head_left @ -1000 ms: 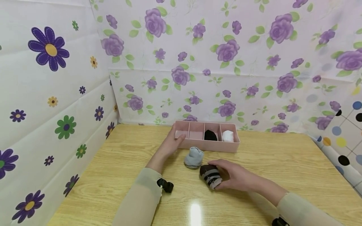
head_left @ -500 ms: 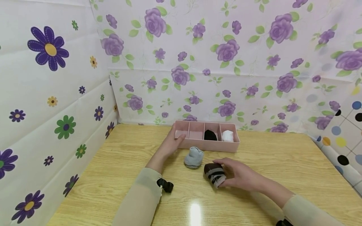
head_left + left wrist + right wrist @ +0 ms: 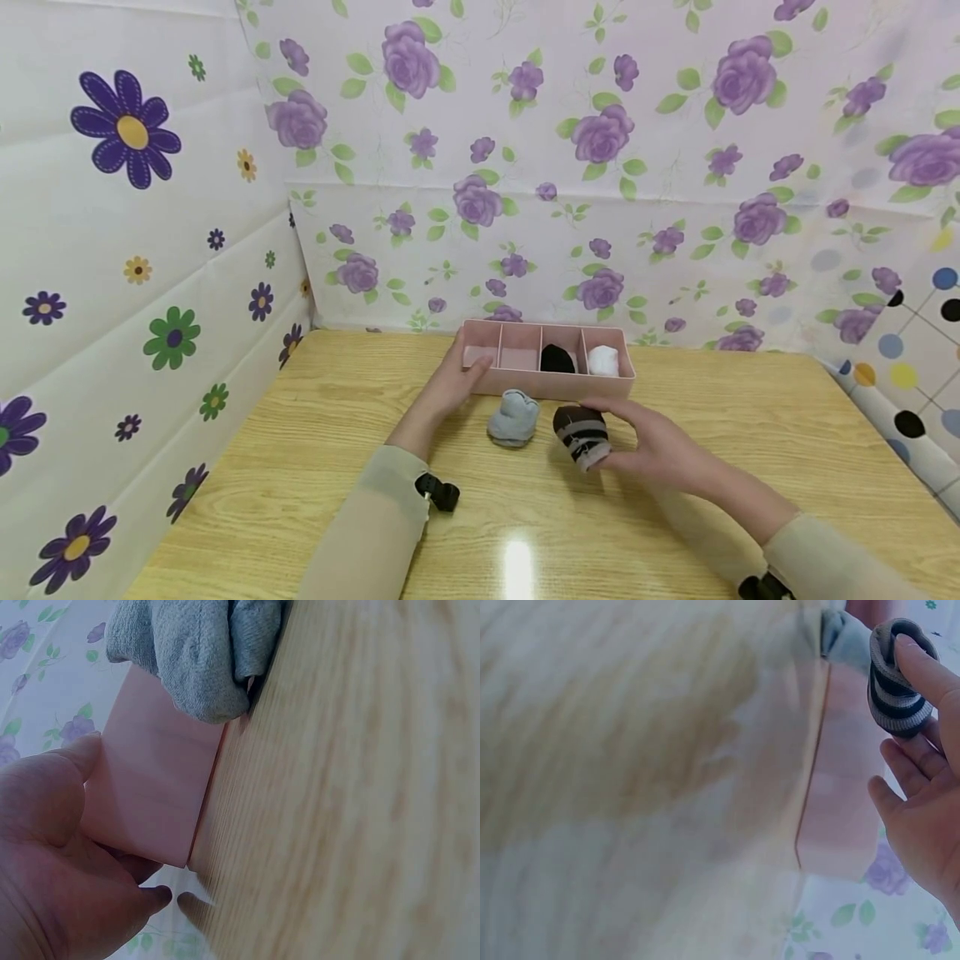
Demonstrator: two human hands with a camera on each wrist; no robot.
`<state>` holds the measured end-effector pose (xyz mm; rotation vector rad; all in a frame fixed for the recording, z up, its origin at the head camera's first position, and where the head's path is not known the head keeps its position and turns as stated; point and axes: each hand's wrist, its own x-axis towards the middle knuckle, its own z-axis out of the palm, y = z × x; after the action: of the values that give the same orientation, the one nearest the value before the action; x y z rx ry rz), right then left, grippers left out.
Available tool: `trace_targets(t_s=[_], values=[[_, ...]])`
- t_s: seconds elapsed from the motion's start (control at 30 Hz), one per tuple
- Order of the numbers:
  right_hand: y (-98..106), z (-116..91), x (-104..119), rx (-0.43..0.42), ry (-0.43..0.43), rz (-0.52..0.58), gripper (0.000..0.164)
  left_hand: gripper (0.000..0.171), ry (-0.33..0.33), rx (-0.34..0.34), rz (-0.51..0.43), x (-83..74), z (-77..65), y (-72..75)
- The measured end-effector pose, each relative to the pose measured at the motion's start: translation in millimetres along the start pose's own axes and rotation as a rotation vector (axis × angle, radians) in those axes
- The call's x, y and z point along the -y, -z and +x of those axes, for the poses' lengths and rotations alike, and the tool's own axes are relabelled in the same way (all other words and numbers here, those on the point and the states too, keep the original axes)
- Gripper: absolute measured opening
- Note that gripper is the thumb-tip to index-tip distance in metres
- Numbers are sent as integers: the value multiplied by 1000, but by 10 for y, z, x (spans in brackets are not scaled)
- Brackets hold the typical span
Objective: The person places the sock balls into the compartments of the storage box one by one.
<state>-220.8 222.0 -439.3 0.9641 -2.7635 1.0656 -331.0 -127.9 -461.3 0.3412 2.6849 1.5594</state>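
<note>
Right hand (image 3: 660, 442) is pinching the striped sock (image 3: 582, 435) between thumb and fingers, on the near side of the pink box (image 3: 555, 385); probably soft and light, the sock is needing only gentle pressure at both ends

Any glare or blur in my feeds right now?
Head: a bright glare patch on the table, near the bottom edge; left wrist: dim, the table blurring toward the right edge; right wrist: hazy and bluish, the table smeared, though the striped sock in the right hand looks sharper.
</note>
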Motion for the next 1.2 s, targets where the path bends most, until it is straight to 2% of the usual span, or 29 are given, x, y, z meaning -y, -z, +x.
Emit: trace_targets(t_s=[0.2, 0.67, 1.0, 1.2], values=[[94, 70, -5, -50, 31, -5, 80, 89, 1, 3, -1, 6, 7, 3], [211, 321, 111, -149, -32, -38, 75, 89, 11, 2, -10, 12, 15, -3], [235, 524, 181, -142, -129, 30, 78, 93, 14, 10, -5, 13, 14, 7], [243, 668, 183, -171, -101, 34, 73, 90, 16, 2, 3, 5, 19, 2]])
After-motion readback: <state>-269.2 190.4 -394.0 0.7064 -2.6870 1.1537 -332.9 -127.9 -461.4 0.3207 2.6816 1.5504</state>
